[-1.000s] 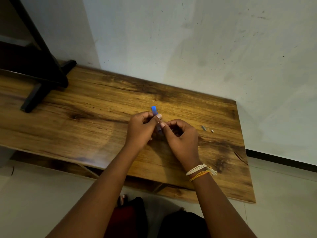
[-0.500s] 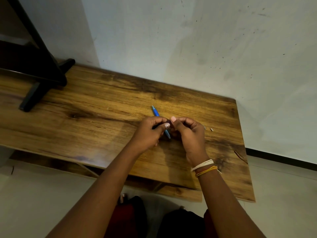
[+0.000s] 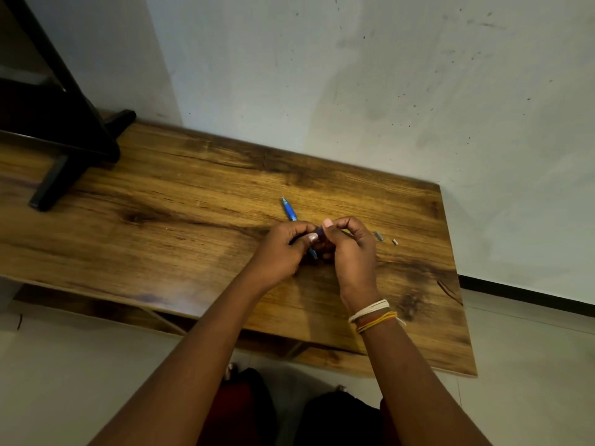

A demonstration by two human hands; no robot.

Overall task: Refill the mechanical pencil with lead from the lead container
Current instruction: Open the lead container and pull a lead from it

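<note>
A blue mechanical pencil [image 3: 289, 210] lies slanted on the wooden table [image 3: 180, 201], tip pointing away; its rear half runs under my hands. My left hand [image 3: 283, 252] and my right hand [image 3: 351, 249] meet just above it, thumbs pinched together on a small dark piece [image 3: 319, 233], apparently the lead container, mostly hidden by my fingers. I cannot tell whether either hand also touches the pencil. Two tiny loose parts, a grey one [image 3: 378, 235] and a white one [image 3: 394, 242], rest on the table right of my right hand.
A black stand with a foot [image 3: 51, 185] occupies the table's far left. A scuffed white wall [image 3: 354, 91] runs behind the table. The table's right edge [image 3: 457, 284] is close to my right wrist, which wears thread bracelets.
The blue pencil, raised between my fingers a second ago, now lies low on the table. Both hands have shifted slightly right and closed together over the small dark piece.
</note>
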